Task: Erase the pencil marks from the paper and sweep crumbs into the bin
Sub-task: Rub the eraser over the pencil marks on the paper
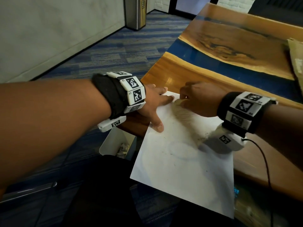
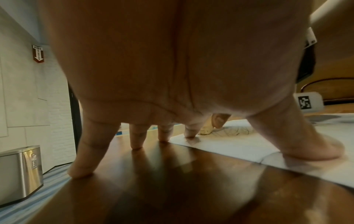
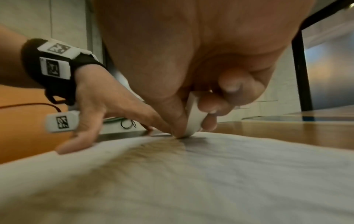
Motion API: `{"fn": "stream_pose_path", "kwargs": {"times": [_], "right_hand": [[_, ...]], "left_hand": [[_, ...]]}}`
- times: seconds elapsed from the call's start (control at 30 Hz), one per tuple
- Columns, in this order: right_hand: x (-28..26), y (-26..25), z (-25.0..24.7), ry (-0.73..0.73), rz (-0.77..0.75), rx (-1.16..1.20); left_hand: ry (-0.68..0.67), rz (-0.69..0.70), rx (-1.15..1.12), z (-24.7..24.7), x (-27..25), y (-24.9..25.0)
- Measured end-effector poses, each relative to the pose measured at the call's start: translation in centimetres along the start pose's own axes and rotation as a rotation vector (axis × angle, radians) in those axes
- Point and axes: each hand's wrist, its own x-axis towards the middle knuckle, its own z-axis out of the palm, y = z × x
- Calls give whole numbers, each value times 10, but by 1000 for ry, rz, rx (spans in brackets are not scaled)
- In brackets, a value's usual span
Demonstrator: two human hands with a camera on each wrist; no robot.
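Eraser at work on the paper's far corner

The right hand pinches a white eraser in a narrow grip, its tip on the paper at frame centre. The left hand is spread wide, thumb and forefinger pressing the sheet's edge, the other fingertips on the wooden counter. Dark crumbs dot the paper. A white bin stands below the counter edge, lower left of centre.

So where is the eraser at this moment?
The eraser is pinched in the right hand, pressed on the far corner of the paper, beside the left hand.
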Motion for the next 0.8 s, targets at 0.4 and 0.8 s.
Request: {"fn": "stream_pose_path", "kwargs": {"times": [0.4,0.8], "right_hand": [[-16,-19,4,-51,-235,83],[-15,-11,4,-42,-262,22]], "left_hand": [[4,33,-17,-2,1,-1],[-6,12,19,-1,3,-1]]}}
